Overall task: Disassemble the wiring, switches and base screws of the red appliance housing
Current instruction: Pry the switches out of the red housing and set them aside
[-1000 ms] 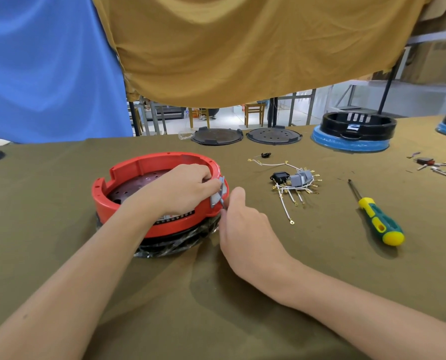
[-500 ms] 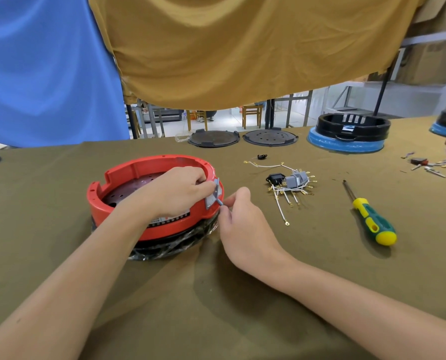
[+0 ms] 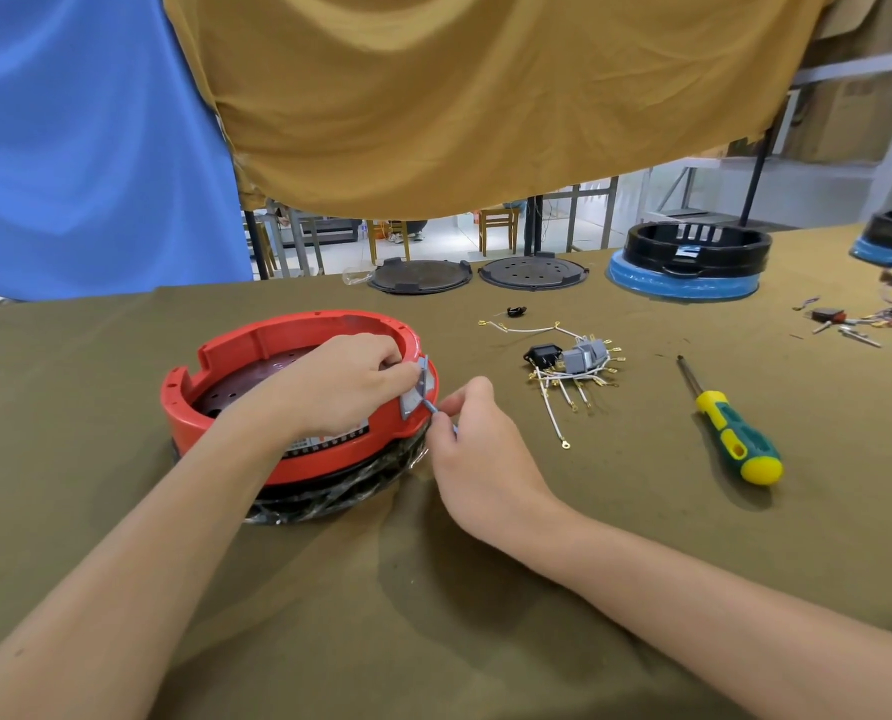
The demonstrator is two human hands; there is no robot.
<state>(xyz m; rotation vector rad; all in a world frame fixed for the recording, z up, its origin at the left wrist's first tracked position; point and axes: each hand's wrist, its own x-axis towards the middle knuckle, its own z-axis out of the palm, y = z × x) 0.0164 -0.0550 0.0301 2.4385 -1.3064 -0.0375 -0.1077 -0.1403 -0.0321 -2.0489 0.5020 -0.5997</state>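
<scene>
On an olive-covered table [image 3: 485, 615], the red housing [image 3: 298, 407] sits left of centre. The left hand [image 3: 339, 387] curls over its rim, fingers pressing a grey switch [image 3: 416, 389]; the right hand [image 3: 477, 449] pinches a small grey piece beside it. Removed wiring [image 3: 573, 368] and a screwdriver [image 3: 729, 428] lie to the right.
</scene>
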